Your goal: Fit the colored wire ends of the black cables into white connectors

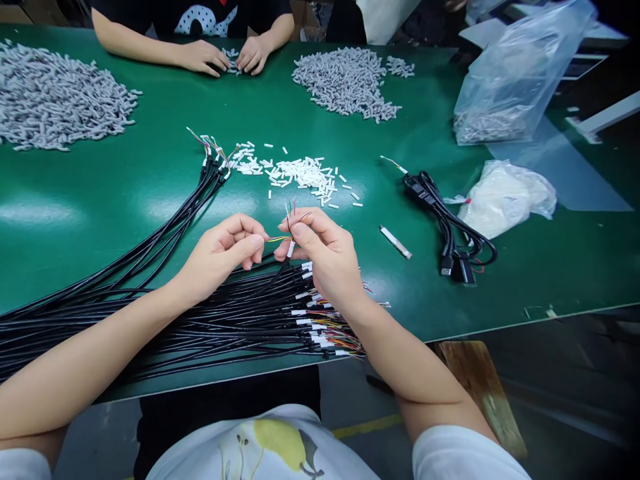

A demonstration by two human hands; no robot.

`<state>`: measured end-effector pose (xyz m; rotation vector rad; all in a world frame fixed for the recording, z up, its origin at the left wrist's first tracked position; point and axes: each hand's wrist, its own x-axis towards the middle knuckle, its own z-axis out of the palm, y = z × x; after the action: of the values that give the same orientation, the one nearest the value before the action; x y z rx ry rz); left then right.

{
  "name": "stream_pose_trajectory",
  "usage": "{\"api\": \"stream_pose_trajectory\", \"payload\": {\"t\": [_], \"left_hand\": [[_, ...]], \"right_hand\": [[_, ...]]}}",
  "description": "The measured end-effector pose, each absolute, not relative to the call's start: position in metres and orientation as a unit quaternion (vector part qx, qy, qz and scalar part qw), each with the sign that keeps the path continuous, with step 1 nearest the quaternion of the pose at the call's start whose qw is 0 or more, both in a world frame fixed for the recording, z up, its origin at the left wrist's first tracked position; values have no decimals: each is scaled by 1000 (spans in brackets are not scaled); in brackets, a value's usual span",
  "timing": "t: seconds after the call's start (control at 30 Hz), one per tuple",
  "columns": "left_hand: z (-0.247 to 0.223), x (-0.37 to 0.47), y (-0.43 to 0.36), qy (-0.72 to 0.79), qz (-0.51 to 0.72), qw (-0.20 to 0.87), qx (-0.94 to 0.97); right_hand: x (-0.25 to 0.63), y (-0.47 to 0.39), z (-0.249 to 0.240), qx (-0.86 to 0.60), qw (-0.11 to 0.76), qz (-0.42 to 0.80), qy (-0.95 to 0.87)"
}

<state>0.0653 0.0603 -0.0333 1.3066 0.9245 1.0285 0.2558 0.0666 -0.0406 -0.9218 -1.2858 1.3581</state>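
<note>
My left hand [223, 250] pinches the ends of thin yellow and dark wires [279, 239] between thumb and forefinger. Just to its right, my right hand [325, 250] grips the same cable near a white sleeve [291, 249], where several coloured wires fan out upward. Below both hands lies a thick bundle of black cables [215, 327], its white-sleeved, coloured wire ends pointing right. A smaller group of black cables [175, 230] runs up to the left, with bare wire ends at its top. Beyond my hands, small white tubes [305, 175] are scattered in a pile.
Grey piles [60, 97] [345, 80] lie at the far left and far centre. Across the table [200, 100], another person's hands [205, 57] handle small grey pieces. On the right are a cutter [395, 243], a coiled USB cable [440, 213], a white bag [505, 197] and a clear bag [520, 80].
</note>
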Motion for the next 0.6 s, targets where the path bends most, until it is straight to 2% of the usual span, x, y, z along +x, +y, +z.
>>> {"api": "stream_pose_trajectory", "payload": {"t": [0.27,0.5,0.6], "left_hand": [[-31,67,59,405,448,569,558],[-30,68,50,402,462,392,687],[-31,69,50,415,461,365,694]], "right_hand": [[256,69,-40,-376,507,535,-563],[253,61,-37,-400,482,417,-658],[254,59,-36,-395,473,409,-673]]}}
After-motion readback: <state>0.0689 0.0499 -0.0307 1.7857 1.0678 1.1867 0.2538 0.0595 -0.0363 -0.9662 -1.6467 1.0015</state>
